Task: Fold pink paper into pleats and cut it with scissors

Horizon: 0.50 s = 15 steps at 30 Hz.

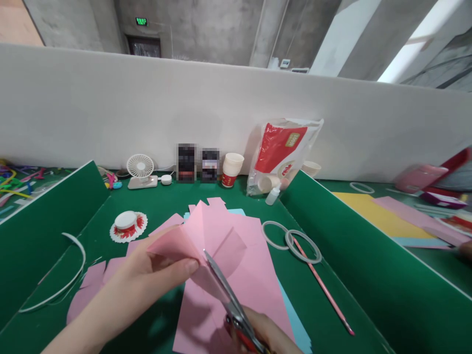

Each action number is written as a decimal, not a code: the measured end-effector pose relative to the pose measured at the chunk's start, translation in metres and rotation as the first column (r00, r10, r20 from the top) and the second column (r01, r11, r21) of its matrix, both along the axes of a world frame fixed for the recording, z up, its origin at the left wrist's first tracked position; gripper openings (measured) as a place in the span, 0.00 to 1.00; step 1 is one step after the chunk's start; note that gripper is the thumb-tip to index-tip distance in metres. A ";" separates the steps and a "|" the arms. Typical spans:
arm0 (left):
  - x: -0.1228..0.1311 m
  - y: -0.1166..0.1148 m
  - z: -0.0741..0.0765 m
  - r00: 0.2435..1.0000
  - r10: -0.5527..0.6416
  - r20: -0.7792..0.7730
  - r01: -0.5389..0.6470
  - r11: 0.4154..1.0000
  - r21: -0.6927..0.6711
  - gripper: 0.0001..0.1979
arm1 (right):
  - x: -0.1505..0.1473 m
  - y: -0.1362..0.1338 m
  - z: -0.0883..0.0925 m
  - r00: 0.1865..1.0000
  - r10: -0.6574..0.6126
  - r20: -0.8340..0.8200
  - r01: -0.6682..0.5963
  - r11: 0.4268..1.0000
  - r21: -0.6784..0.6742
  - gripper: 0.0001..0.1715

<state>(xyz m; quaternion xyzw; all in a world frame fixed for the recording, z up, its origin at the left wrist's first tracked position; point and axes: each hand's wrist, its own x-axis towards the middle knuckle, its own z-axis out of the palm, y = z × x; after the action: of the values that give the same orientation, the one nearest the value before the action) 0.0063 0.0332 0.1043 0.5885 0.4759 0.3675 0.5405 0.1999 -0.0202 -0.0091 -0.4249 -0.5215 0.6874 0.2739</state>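
My left hand [155,270] pinches a piece of pink paper [202,228] with fold lines, raised above the table, fingers partly hidden behind it. In my right hand [265,329] is a pair of scissors [228,292] with red-and-black handles, their tips touching the paper close to my left thumb. The blades look almost closed. Under both hands lies a stack of pink sheets [254,275], with light blue sheets [295,314] showing at its edge. Cut pink pieces [92,280] are on the left, partly covered by my forearm.
Green dividers [368,236] flank the table. Two tape rolls [303,247] and a pink pencil [324,285] lie right. A small paper hat [127,226] sits left. Behind are a fan [140,169], paper cups [232,169], a plastic bag [283,157] and a glue bottle [273,195].
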 end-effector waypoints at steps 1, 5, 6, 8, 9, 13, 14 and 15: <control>0.000 0.000 0.000 1.000 -0.001 0.003 0.001 1.000 0.004 0.03 | 0.000 0.000 0.000 1.000 0.004 0.004 -0.004 1.000 0.000 0.20; -0.001 0.001 -0.001 1.000 -0.018 -0.007 0.018 1.000 0.006 0.03 | 0.002 0.000 0.000 1.000 0.017 0.023 -0.016 1.000 -0.008 0.21; -0.001 0.001 -0.001 1.000 -0.023 -0.008 0.023 1.000 0.008 0.03 | 0.002 0.000 0.001 0.999 0.018 0.032 -0.018 1.000 -0.016 0.21; -0.001 0.001 -0.001 0.999 -0.032 -0.006 0.032 0.999 0.011 0.04 | 0.003 0.000 -0.001 0.999 0.014 0.045 -0.013 0.999 -0.034 0.19; -0.001 0.001 -0.001 0.999 -0.033 -0.007 0.033 0.999 0.012 0.04 | 0.003 0.001 -0.004 0.999 0.014 0.047 -0.012 0.999 -0.046 0.19; -0.003 0.001 -0.002 0.999 -0.034 -0.007 0.034 0.999 0.021 0.03 | -0.001 0.007 -0.027 0.992 0.102 0.075 -0.089 0.983 -0.164 0.19; -0.003 0.001 -0.003 0.999 -0.034 -0.003 0.034 0.999 0.019 0.03 | -0.003 0.008 -0.033 0.989 0.118 0.085 -0.100 0.976 -0.192 0.19; -0.004 0.001 -0.003 0.999 -0.035 0.004 0.035 0.999 0.013 0.03 | -0.005 0.008 -0.040 0.990 0.109 0.090 -0.090 0.977 -0.194 0.18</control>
<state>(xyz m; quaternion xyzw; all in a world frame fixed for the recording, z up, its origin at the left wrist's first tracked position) 0.0026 0.0340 0.1010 0.5996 0.4619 0.3622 0.5440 0.1948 -0.0119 -0.0488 -0.4562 -0.4874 0.7246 0.1711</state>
